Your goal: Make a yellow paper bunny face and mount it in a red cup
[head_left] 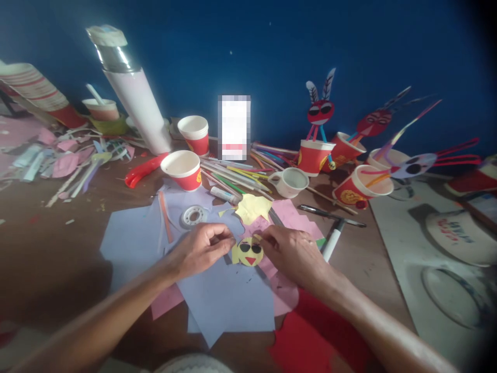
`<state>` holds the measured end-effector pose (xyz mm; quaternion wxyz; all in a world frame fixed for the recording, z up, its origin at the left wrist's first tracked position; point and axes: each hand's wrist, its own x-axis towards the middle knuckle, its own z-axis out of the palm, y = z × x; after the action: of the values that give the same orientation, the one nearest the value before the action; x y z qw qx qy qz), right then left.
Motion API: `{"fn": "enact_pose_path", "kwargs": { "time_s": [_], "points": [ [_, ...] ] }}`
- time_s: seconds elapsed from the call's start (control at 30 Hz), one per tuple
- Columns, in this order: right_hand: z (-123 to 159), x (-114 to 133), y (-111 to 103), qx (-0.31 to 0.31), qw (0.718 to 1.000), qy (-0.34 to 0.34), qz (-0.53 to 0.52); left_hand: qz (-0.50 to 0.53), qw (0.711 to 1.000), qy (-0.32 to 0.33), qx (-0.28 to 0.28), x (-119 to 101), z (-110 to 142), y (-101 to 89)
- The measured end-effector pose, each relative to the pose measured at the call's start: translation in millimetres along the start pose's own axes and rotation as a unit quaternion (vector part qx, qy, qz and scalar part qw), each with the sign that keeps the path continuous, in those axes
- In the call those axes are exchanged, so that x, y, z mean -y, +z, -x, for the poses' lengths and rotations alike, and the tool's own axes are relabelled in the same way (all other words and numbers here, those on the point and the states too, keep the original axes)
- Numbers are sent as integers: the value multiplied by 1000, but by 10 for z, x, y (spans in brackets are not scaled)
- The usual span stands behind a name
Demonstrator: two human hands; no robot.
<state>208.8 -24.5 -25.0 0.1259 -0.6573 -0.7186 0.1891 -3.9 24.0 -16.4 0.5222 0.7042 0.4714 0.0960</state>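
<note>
A small round yellow paper face [249, 252] with black sunglasses and a red mouth lies on lavender paper sheets [229, 295]. My left hand [202, 247] pinches its left edge with curled fingers. My right hand [292, 253] has its fingertips closed on the face's upper right edge. Pink paper [289, 212] and a yellow paper scrap [253, 207] lie just behind the face. A white marker [333, 239] rests beside my right hand.
Red paper cups [183, 169] [194, 133], a white mug [289, 182], a tape roll [193, 215], a glue stick [224, 195], straws [233, 173] and scissors [330, 213] crowd the table. Cup figures with paper faces [316, 150] stand at right. A tall flask [132, 93] and paper scraps [66, 155] sit left.
</note>
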Motion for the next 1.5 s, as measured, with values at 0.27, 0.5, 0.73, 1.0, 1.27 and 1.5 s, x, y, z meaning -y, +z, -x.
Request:
{"fn": "enact_pose_path", "kwargs": {
  "time_s": [0.27, 0.5, 0.73, 1.0, 1.27, 1.5],
  "points": [
    [-46, 22, -166, 112, 930, 55, -345, 41, 999, -8, 10, 44, 3, -10],
    [-51, 67, -173, 128, 888, 90, -433, 48, 999, -18, 9, 95, -7, 11],
    [-52, 47, -113, 85, 916, 66, -385, 45, 999, 12, -15, 144, -28, 65],
    [-23, 73, -67, 106, 895, 73, -427, 80, 997, -15, 6, 78, -22, 41],
    [-26, 113, -96, 132, 859, 72, -490, -93, 995, -24, -15, -25, -1, 7],
    [-6, 66, -12, 138, 853, 69, -499, -132, 989, -20, -57, 29, -21, 22]
  ]
}}
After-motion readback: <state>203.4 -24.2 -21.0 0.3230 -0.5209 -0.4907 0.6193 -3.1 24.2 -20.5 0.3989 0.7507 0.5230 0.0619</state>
